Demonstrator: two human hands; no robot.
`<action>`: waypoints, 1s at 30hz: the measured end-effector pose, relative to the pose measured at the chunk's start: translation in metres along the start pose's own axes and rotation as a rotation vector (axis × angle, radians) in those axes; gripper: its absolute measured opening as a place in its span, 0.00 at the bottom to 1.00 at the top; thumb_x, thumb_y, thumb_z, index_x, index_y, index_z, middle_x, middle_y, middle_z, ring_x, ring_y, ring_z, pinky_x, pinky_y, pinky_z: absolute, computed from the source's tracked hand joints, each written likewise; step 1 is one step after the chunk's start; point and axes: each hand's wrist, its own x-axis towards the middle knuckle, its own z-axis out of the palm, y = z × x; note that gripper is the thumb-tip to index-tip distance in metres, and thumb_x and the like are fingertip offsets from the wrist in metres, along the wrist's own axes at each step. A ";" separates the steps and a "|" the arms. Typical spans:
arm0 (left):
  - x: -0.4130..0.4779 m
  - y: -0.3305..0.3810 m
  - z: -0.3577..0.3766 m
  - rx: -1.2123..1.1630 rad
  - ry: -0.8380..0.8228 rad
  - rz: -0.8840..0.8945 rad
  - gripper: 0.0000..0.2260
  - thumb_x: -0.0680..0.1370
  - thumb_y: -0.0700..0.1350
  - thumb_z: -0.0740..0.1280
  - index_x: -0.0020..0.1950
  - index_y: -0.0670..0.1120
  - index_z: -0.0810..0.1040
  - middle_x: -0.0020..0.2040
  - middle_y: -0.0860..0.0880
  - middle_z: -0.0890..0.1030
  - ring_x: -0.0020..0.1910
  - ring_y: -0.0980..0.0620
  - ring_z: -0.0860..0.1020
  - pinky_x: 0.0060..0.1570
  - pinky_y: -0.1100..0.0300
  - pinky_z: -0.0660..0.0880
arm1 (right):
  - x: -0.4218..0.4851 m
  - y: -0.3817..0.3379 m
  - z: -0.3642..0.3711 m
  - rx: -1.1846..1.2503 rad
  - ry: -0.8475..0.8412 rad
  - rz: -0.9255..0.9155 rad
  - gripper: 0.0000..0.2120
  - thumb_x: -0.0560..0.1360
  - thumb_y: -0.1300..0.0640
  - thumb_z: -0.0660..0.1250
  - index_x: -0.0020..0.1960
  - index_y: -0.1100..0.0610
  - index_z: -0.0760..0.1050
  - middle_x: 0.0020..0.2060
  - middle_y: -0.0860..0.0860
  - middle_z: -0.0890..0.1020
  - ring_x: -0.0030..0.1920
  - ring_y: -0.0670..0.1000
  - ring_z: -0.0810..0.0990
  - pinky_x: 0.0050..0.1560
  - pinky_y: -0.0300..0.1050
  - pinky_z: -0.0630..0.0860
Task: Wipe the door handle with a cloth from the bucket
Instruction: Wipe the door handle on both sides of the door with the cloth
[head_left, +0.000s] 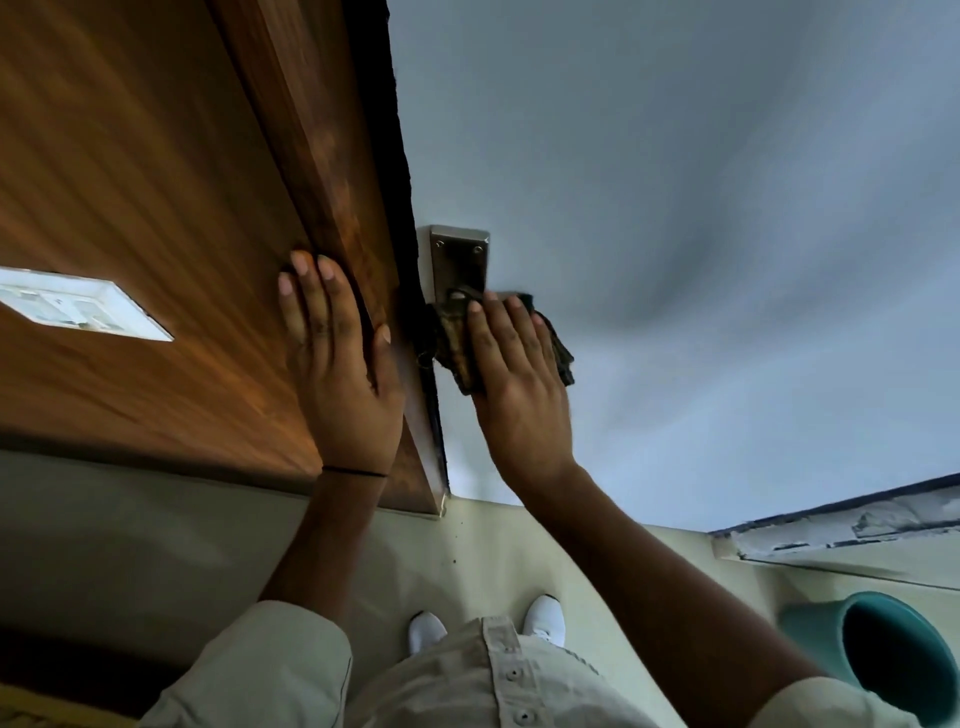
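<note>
A metal door handle plate (460, 260) is fixed on the grey-white door (675, 208) near its left edge. My right hand (519, 374) presses a dark, brownish cloth (457, 348) over the lever of the handle, so the lever is mostly hidden. My left hand (343, 364) lies flat with fingers spread on the brown wooden door frame (332, 156), just left of the handle. A teal bucket (883, 649) stands on the floor at the lower right; its inside is dark.
A white switch plate (78, 309) sits on the wooden panel at the left. My white shoes (543, 618) stand on the pale floor (493, 551) below the door. A worn ledge (857, 519) runs along the right side above the bucket.
</note>
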 end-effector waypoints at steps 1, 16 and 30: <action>-0.001 -0.001 0.000 0.000 -0.001 0.002 0.28 0.81 0.38 0.65 0.76 0.32 0.57 0.76 0.31 0.59 0.77 0.32 0.56 0.75 0.40 0.58 | -0.006 0.009 -0.005 -0.004 -0.007 -0.001 0.23 0.78 0.66 0.66 0.73 0.64 0.70 0.72 0.62 0.73 0.74 0.63 0.69 0.75 0.60 0.64; 0.000 0.006 0.004 -0.062 0.015 -0.034 0.27 0.80 0.35 0.64 0.76 0.30 0.56 0.76 0.30 0.58 0.77 0.30 0.54 0.77 0.43 0.55 | -0.010 0.023 -0.014 -0.064 -0.022 0.053 0.23 0.77 0.66 0.69 0.71 0.65 0.72 0.68 0.62 0.76 0.70 0.64 0.73 0.71 0.61 0.69; -0.004 0.004 0.000 -0.042 -0.008 -0.034 0.29 0.82 0.38 0.63 0.78 0.35 0.53 0.79 0.35 0.56 0.79 0.35 0.53 0.77 0.42 0.57 | 0.000 0.043 -0.070 0.683 -0.237 0.676 0.14 0.75 0.65 0.65 0.54 0.50 0.81 0.38 0.49 0.82 0.36 0.53 0.81 0.39 0.48 0.80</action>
